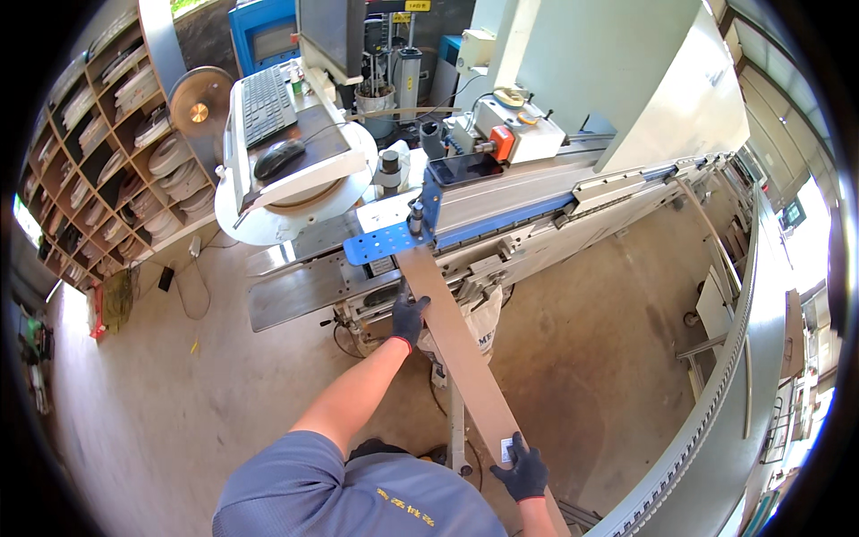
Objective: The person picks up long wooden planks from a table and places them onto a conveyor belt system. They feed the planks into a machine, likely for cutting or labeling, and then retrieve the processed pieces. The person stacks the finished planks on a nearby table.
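Observation:
A long, flat brown board (pixel 465 360) runs from the machine's blue perforated plate (pixel 383 243) toward the lower right. Its far end lies at the edge of that plate, under or against it; I cannot tell which. My left hand (pixel 410 318), in a dark glove with a red cuff, grips the board's left edge near the machine. Farther back along the board, my right hand (pixel 522 472), gloved alike, holds it beside a small white label (pixel 507 450). The fingers of both hands are partly hidden by the board.
The long machine bed (pixel 528 201) with its blue rail stretches to the right. A keyboard (pixel 267 105) and black mouse (pixel 279 158) rest on a stand at the left. Shelves of rolls (pixel 116 148) fill the far left. A grey curved beam (pixel 707 430) borders the right.

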The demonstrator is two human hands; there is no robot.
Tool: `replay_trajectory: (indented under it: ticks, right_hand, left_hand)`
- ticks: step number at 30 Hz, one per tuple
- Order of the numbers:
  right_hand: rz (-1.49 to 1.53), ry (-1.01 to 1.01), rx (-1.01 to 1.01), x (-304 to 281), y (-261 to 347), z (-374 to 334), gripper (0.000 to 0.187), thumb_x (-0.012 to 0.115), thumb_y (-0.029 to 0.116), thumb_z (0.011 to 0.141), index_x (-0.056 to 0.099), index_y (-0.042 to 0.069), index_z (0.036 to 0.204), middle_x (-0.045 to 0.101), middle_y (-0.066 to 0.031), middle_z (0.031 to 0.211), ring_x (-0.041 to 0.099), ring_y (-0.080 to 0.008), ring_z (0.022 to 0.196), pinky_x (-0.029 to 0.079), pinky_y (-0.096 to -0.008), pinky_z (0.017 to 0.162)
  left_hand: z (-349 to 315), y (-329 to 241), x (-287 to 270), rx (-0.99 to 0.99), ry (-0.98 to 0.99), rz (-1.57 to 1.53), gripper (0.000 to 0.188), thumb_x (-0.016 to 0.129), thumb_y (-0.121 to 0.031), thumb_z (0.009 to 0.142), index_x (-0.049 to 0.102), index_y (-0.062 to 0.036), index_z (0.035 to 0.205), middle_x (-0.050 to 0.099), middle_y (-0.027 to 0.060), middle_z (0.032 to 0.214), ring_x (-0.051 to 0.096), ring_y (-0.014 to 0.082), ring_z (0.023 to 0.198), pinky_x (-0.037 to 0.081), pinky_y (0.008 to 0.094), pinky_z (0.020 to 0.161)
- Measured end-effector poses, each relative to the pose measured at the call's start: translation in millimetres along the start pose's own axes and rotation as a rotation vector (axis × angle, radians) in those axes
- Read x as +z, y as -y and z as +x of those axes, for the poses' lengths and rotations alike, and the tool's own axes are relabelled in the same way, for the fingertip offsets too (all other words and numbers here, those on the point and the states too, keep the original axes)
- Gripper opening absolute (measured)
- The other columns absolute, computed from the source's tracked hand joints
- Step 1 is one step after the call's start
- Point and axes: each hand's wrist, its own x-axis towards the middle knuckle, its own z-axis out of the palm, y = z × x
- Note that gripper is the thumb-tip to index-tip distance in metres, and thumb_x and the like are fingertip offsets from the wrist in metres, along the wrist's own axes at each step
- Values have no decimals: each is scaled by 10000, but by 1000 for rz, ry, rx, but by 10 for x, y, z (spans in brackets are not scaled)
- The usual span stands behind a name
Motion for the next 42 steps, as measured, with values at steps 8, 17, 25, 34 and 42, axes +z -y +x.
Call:
replay_trajectory:
  ticks: [8,17,25,34,42]
  right_hand:
    - [-61,-48,-143,-393,-210,487,986,874,466,634,475,226,1503,658,-164,1072,663,-367,980,548,-470,859]
    - [675,-579,172,90,-261,-534,468,657,469,923,646,54,1141,689,-183,979,670,-367,933,520,-440,812]
    - [767,-342,704,2025,114,-2713,610,735,595,794,709,61,1090,718,-115,974,676,-296,820,537,-435,794]
    - [1226,-1129,891,2205,757,-4547,410,677,407,944,634,10,1037,591,-43,821,536,-150,746,461,-347,685]
    - [1629,-1679,950,2703,1162,-6102,354,693,270,951,613,13,1180,555,16,876,501,-63,761,428,-242,660]
  left_hand:
    - [932,795,-66,323,11,146,783,698,-82,867,345,-73,1565,721,140,1093,705,242,883,573,392,743]
    - [1010,766,595,-43,466,870,433,701,-320,786,626,-178,1189,698,107,973,672,267,812,545,441,707]
    - [-1483,2244,815,1088,1791,902,264,615,-261,917,688,-112,1122,711,159,1031,675,381,943,544,479,838]
    - [-5596,961,1369,666,2070,609,368,699,-269,861,654,-46,1150,658,226,1197,636,394,1032,518,470,902]
    - [-8913,917,196,633,2647,466,641,763,-320,807,566,-61,1359,629,192,1301,581,366,1225,470,454,1033]
